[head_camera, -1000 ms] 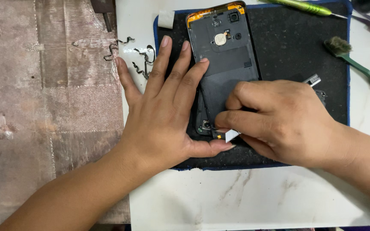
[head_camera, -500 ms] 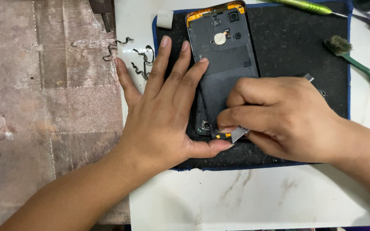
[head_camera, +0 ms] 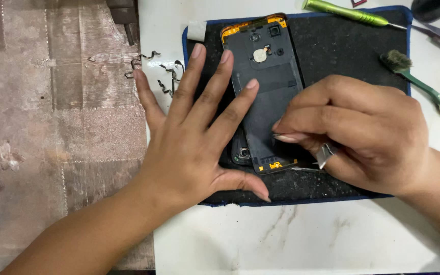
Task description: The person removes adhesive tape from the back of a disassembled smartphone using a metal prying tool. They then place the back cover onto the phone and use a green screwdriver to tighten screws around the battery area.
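A dark phone point(head_camera: 268, 81) lies back-up on a black work mat point(head_camera: 342, 46) with a blue edge, its back cover partly lifted and orange trim showing at top and bottom. My left hand point(head_camera: 194, 132) lies flat with spread fingers, pressing on the phone's left side and the mat. My right hand point(head_camera: 357, 132) is curled at the phone's lower right edge, pinching a thin metal pry tool point(head_camera: 326, 154) whose tip sits at the phone's edge.
A green screwdriver point(head_camera: 347, 12) lies at the mat's top edge. A green-handled brush point(head_camera: 418, 81) rests at the right. Small black curled scraps point(head_camera: 154, 66) lie on the white marble table point(head_camera: 291, 239) left of the mat. A worn brown surface point(head_camera: 52, 127) is at the left.
My right hand has shifted slightly along the phone's lower right edge with the metal tool. My left hand stays pressed flat in the same place.
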